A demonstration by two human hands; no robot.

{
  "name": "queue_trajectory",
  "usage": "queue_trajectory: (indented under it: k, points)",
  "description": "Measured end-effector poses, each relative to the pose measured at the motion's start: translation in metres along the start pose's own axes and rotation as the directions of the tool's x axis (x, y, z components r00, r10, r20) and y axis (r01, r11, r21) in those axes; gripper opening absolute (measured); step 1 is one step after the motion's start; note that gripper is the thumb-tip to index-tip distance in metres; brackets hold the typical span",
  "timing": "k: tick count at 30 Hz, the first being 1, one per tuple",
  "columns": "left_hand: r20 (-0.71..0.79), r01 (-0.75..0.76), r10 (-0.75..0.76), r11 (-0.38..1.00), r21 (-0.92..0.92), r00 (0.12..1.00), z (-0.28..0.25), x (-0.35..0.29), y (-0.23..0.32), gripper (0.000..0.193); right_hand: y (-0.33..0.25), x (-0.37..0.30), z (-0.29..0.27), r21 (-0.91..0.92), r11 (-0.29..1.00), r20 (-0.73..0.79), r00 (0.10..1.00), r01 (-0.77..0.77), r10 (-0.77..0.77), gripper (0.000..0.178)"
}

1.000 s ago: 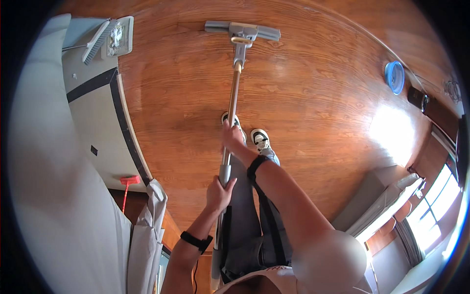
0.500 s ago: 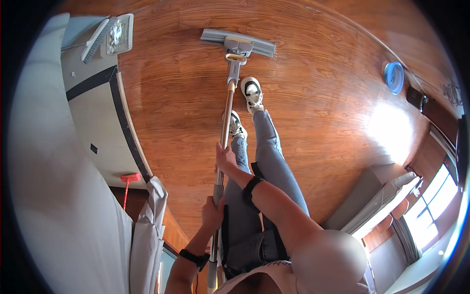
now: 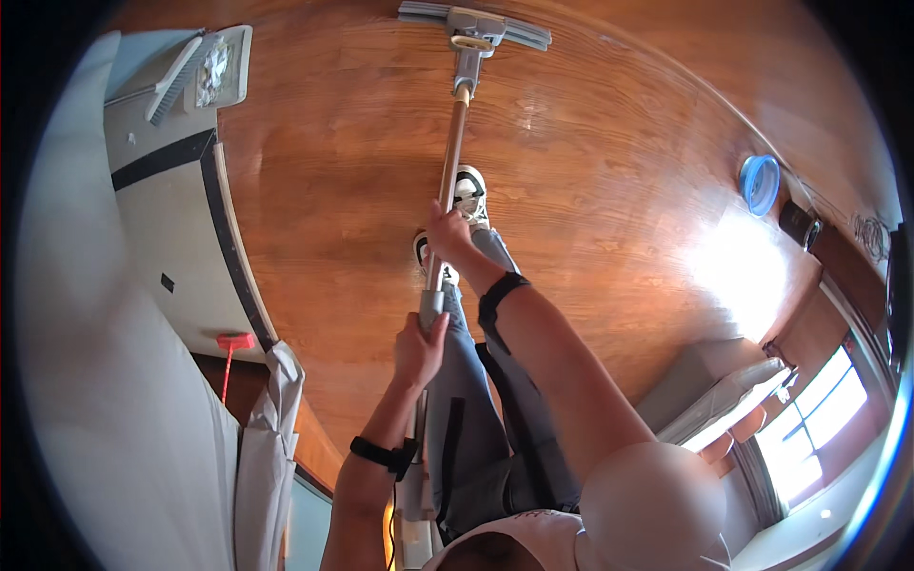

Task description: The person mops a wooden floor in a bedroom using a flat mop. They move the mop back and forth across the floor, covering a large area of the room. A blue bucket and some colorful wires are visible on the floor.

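Note:
A long-handled flat mop (image 3: 454,147) reaches from my body out across the wooden floor. Its wide grey head (image 3: 474,26) lies at the far edge of the view, angled slightly down to the right. My right hand (image 3: 447,233) is wrapped round the metal pole, above my shoes. Closer to me, my left hand (image 3: 420,350) grips the pole at its grey sleeve (image 3: 432,308). Both wrists wear black bands. My shoes (image 3: 469,195) stand on the floor just under the pole, partly hidden by it and by my right hand.
A dustpan (image 3: 225,67) with white scraps and a grey brush (image 3: 178,78) lie at the far left. A red brush (image 3: 234,341) is by the grey curtain (image 3: 271,428). At the right, a blue basin (image 3: 759,185) stands near the wall, with a grey cabinet (image 3: 695,376) nearer me.
The mop head has slid farther away, up to the top of the view. Both my hands have moved forward with the pole, arms stretched out more.

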State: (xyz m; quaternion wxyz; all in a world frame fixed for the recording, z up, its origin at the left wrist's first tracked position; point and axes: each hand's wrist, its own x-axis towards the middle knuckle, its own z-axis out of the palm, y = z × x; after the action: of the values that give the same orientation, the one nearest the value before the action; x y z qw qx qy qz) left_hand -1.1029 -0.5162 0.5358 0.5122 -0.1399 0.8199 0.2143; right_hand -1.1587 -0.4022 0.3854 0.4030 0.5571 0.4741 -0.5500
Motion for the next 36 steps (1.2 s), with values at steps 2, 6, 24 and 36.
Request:
queue_trajectory:
  k: [2, 6, 24, 36]
  points:
    - [0.012, -0.018, 0.017, 0.998, 0.057, 1.0, -0.008, -0.006, 0.011, 0.045, 0.034, 0.027, 0.015, -0.09, 0.987, -0.214, 0.965, 0.135, -0.152, 0.056]
    - [0.048, 0.221, -0.226, 0.972, 0.084, 0.973, -0.007, -0.063, -0.042, 0.044, 0.072, -0.038, 0.042, -0.083, 0.996, -0.017, 0.999, 0.042, -0.044, 0.054]
    - [0.024, 0.265, -0.264, 0.959, -0.1, 0.964, -0.003, -0.019, 0.006, 0.043, 0.021, 0.004, 0.013, -0.234, 0.96, -0.071, 0.983, 0.151, -0.172, 0.053]
    - [-0.185, 0.066, -0.065, 0.998, -0.003, 0.981, 0.005, -0.05, 0.002, 0.034, 0.005, -0.055, 0.004, -0.189, 0.976, 0.103, 0.99, 0.11, -0.092, 0.043]
